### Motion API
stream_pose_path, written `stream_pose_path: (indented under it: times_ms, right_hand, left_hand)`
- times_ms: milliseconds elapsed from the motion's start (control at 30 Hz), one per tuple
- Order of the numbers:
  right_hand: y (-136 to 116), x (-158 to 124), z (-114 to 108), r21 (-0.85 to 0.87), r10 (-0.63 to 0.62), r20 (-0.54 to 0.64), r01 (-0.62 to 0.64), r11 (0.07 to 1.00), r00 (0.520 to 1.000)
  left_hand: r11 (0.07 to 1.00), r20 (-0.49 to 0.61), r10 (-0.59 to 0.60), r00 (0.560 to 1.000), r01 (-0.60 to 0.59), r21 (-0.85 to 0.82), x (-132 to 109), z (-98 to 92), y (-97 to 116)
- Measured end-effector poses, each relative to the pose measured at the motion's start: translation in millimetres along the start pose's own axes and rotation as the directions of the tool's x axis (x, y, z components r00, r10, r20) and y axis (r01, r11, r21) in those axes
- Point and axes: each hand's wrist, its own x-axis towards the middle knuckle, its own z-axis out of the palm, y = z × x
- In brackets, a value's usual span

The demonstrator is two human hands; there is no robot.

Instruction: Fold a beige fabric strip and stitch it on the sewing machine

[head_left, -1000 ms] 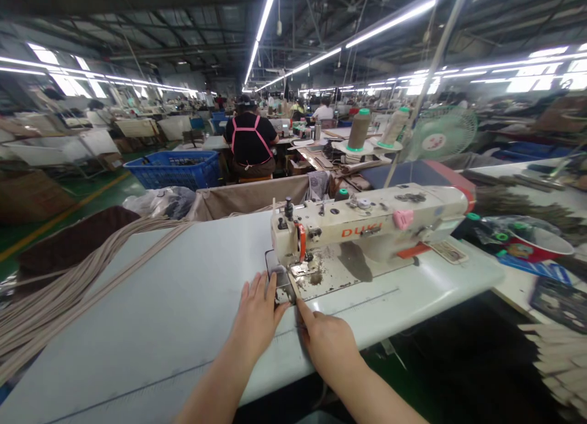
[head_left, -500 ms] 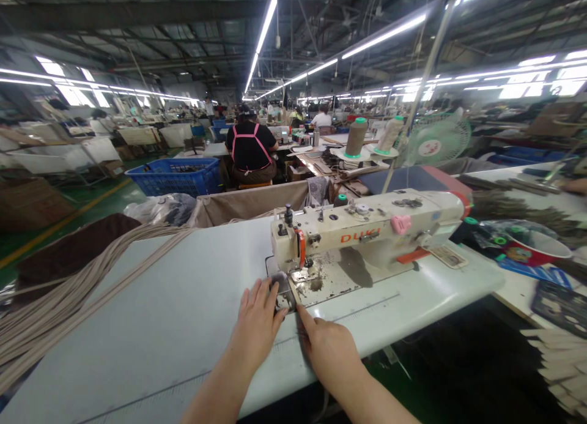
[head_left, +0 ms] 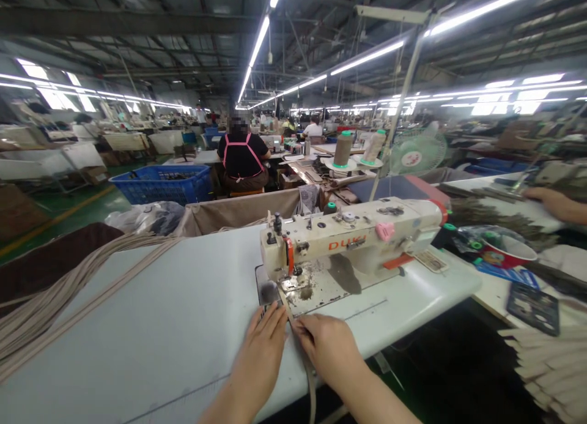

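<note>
A narrow beige fabric strip (head_left: 287,306) runs from under the presser foot of the sewing machine (head_left: 348,237) toward me, and its tail hangs over the table's front edge. My right hand (head_left: 331,349) pinches the strip between thumb and forefinger, just in front of the needle plate. Flat on the table to the left of the strip lies my left hand (head_left: 265,344), its fingers stretched out and close together, the fingertips touching the strip's edge. Part of the strip is hidden beneath my right hand.
Long beige strips (head_left: 87,283) lie in a bundle over the white table's (head_left: 183,326) left side. Thread cones (head_left: 343,148) stand behind the machine. Stacked fabric pieces (head_left: 550,363) sit at lower right. A co-worker's hand (head_left: 553,202) shows at far right; another person (head_left: 241,155) sits ahead.
My left hand has drawn back toward me, its fingers closer together. My right hand has changed from a pointing forefinger to a pinch on the strip. The view has shifted to the right.
</note>
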Motion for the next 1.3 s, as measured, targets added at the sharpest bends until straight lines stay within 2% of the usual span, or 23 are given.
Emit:
stream_pose_path:
  times_ms: [67, 100, 200, 233, 267, 333, 467, 600, 700, 767, 867, 900, 933, 1000, 1067, 1133, 1200, 1300]
  right_hand:
    - [11, 10, -20, 0.011, -0.045, -0.208, 0.049, 0.999, 0.977]
    - [17, 16, -32, 0.003, -0.074, -0.331, 0.079, 0.997, 0.941]
    - [36, 42, -75, -0.088, -0.162, -0.628, 0.138, 0.987, 0.761]
    - [42, 52, -90, -0.133, -0.186, -0.674, 0.131, 0.982, 0.715]
    - [48, 63, -104, -0.18, -0.21, -0.687, 0.117, 0.977, 0.696]
    - [58, 83, -129, -0.271, -0.253, -0.64, 0.096, 0.958, 0.725]
    - [73, 115, -160, -0.389, -0.313, -0.443, 0.134, 0.911, 0.84]
    - [82, 131, -169, -0.431, -0.279, -0.332, 0.118, 0.894, 0.901]
    - [86, 131, -170, -0.472, -0.217, -0.356, 0.026, 0.881, 0.909]
    - [85, 123, -167, -0.482, -0.248, -0.44, 0.006, 0.876, 0.863]
    - [79, 100, -152, -0.444, -0.339, -0.629, 0.034, 0.895, 0.699]
    - [75, 90, -142, -0.428, -0.365, -0.664, 0.069, 0.901, 0.653]
    - [72, 79, -130, -0.415, -0.398, -0.668, 0.129, 0.901, 0.629]
    - [66, 59, -100, -0.387, -0.473, -0.591, 0.284, 0.877, 0.654]
    - [64, 42, -65, -0.339, -0.494, -0.489, 0.365, 0.867, 0.719]
    - [67, 29, -30, -0.26, -0.428, -0.42, 0.346, 0.901, 0.8]
    - [74, 21, 0, -0.17, -0.317, -0.371, 0.272, 0.947, 0.873]
    - [85, 14, 28, -0.088, -0.165, -0.308, 0.145, 0.986, 0.937]
  left_hand:
    - [1.0, -0.041, -0.008, 0.999, 0.007, -0.007, 0, 1.7, 0]
    - [1.0, -0.053, -0.015, 0.999, 0.014, -0.013, 1, 1.9, 0]
    - [0.999, -0.066, -0.03, 0.997, 0.029, -0.017, 2, 1.0, 0]
    - [0.999, -0.068, -0.034, 0.997, 0.033, -0.013, 2, 0.7, 0]
    - [0.999, -0.073, -0.035, 0.997, 0.035, -0.007, 2, 0.6, 0]
    - [1.0, -0.095, -0.03, 0.995, 0.031, 0.006, 1, 1.6, 0]
    - [0.999, -0.149, -0.005, 0.989, 0.012, 0.046, 1, 7.2, -1]
    - [0.996, -0.203, 0.019, 0.979, 0.0, 0.094, 2, 13.9, -2]
    - [0.992, -0.226, 0.045, 0.973, -0.016, 0.127, 3, 17.1, -4]
    - [0.99, -0.236, 0.06, 0.97, -0.028, 0.137, 3, 18.1, -5]
    - [0.99, -0.239, 0.061, 0.969, -0.029, 0.136, 3, 18.4, -5]
    - [0.991, -0.236, 0.053, 0.97, -0.022, 0.132, 3, 18.1, -4]
    - [0.992, -0.23, 0.042, 0.972, -0.013, 0.128, 3, 17.5, -4]
    - [0.993, -0.205, 0.014, 0.979, 0.01, 0.115, 2, 14.8, -1]
    - [0.996, -0.166, -0.014, 0.986, 0.029, 0.089, 1, 9.8, 2]
    - [0.998, -0.114, -0.039, 0.993, 0.044, 0.042, 2, 2.9, 4]
    - [0.998, -0.054, -0.064, 0.996, 0.063, -0.015, 3, -4.8, 5]
    - [0.994, 0.016, -0.089, 0.996, 0.09, -0.062, 6, -14.5, 6]
